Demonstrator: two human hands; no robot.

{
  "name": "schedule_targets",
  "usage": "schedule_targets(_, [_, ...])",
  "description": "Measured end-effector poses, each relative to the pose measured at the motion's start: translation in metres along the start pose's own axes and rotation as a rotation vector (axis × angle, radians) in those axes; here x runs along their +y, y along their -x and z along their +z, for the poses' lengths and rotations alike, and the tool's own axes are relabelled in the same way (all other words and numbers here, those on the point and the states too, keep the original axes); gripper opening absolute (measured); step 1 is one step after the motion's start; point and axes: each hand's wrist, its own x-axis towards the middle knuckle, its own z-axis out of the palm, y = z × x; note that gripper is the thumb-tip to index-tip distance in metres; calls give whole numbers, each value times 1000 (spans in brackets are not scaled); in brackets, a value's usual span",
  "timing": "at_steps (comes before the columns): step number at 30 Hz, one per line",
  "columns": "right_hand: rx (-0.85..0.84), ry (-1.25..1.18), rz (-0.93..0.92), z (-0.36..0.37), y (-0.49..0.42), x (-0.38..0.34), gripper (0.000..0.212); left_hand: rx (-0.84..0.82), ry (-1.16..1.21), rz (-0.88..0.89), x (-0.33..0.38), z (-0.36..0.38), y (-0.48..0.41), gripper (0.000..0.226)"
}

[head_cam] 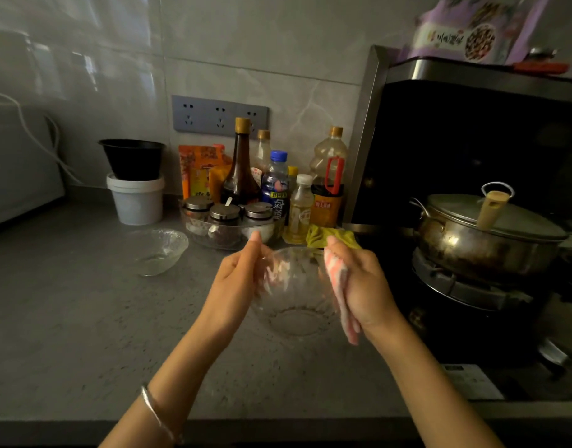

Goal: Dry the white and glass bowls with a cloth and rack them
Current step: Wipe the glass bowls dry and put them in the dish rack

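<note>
A large clear glass bowl (294,305) is held just above the grey counter between both hands. My left hand (238,279) grips its left rim, thumb pointing up. My right hand (364,286) holds a pink-and-white striped cloth (341,295) pressed against the bowl's right wall; the cloth hangs down past the palm. A second, smaller glass bowl (158,250) stands upright on the counter to the left, apart from both hands. No white bowl and no rack are in view.
Behind the bowl stand a glass tray of seasoning jars (228,226) and several bottles (241,166). A yellow cloth (326,236) lies by the stove. A lidded metal pot (485,231) sits on the burner at right. A white tub with a black bowl (134,182) stands at back left.
</note>
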Motion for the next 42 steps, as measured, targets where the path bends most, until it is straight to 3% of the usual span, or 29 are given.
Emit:
schedule_targets(3, [-130,161,-66,14,2,-9,59,-135,-163,235,12,-3,2,58])
schedule_targets(6, [-131,190,-175,25,7,-11,60,-103,-255,342,7,-4,3,64])
schedule_targets(10, [48,205,-357,34,23,5,42,98,-71,197,5,-5,9,55])
schedule_targets(14, [116,759,-588,46,42,31,50,268,138,-35,8,-6,13,50])
schedule_targets(19, [97,1038,-675,52,25,5,46,136,95,80,7,3,22,57])
schedule_targets(21, [71,855,-537,45,10,-3,46,149,87,99,11,2,24,56])
schedule_targets(24, [-17,243,-230,38,2,1,43,254,179,11,17,-4,23,49])
schedule_targets(27, [7,75,-180,44,25,8,43,330,229,-32,18,-11,20,52])
schedule_targets(29, [48,310,-307,54,38,7,48,315,221,-18,16,-10,18,49])
schedule_targets(32, [115,923,-632,55,28,-1,47,243,144,21,15,-3,20,51])
schedule_targets(34, [103,931,-636,52,16,-11,43,201,132,29,16,-1,22,53])
schedule_targets(39, [-1,139,-179,39,-3,-13,39,233,197,7,18,-7,25,58])
schedule_targets(42, [106,-200,33,39,2,-4,41,231,317,-24,17,-8,25,64])
